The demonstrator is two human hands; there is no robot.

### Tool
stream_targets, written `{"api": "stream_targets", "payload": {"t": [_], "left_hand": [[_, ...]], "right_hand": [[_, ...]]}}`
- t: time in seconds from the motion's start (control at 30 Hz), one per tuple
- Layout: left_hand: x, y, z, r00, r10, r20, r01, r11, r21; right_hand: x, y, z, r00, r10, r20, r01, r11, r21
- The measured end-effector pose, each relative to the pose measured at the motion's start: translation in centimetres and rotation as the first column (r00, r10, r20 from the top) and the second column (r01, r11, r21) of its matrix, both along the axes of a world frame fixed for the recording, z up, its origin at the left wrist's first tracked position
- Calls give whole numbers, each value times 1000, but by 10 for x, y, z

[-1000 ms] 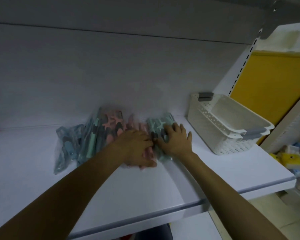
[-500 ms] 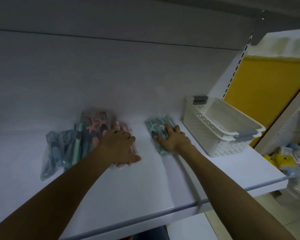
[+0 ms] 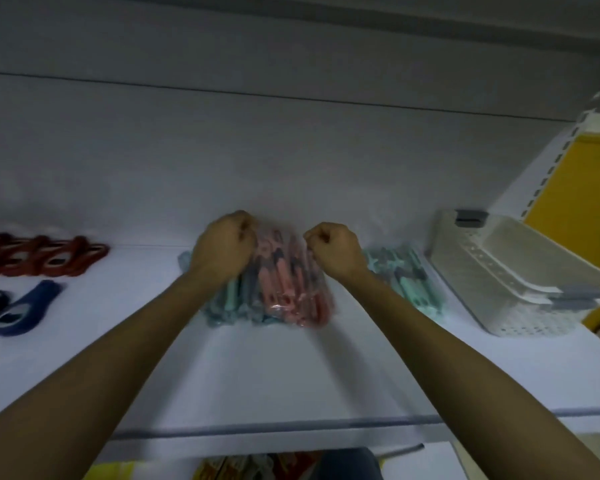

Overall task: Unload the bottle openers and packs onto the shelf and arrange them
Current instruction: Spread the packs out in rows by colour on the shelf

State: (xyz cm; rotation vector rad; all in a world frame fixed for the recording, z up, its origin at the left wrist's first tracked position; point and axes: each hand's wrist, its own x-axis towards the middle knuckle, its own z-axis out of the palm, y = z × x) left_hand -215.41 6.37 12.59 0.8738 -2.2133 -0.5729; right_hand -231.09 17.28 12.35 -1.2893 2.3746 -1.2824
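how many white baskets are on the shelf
2, stacked at the right end of the shelf: the upper basket nested inside the lower basket. A third underneath could be hidden.

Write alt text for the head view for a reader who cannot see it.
The left hand and right hand grip the far end of a clear pink pack on a white shelf, over a bluish pack. A teal pack lies right of it beside stacked white baskets; red openers and a blue opener lie at far left.
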Motion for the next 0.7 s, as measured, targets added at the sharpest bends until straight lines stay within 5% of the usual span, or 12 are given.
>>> {"api": "stream_targets", "payload": {"t": [0.1, 0.27, 0.43, 0.7], "left_hand": [[27, -30, -2, 988, 142, 63, -155, 937, 312], [39, -35, -19, 994, 13, 111, -79, 785, 614], [34, -34, -35, 948, -23, 318, -126, 889, 440], [27, -27, -37, 935, 75, 348, -191, 930, 313]], "right_hand": [[25, -26, 9, 984, 75, 159, -74, 997, -12], [55, -63, 20, 915, 141, 379, -203, 970, 130], [74, -87, 14, 966, 107, 234, -196, 898, 395], [91, -97, -9, 963, 61, 264, -144, 939, 311]]}}
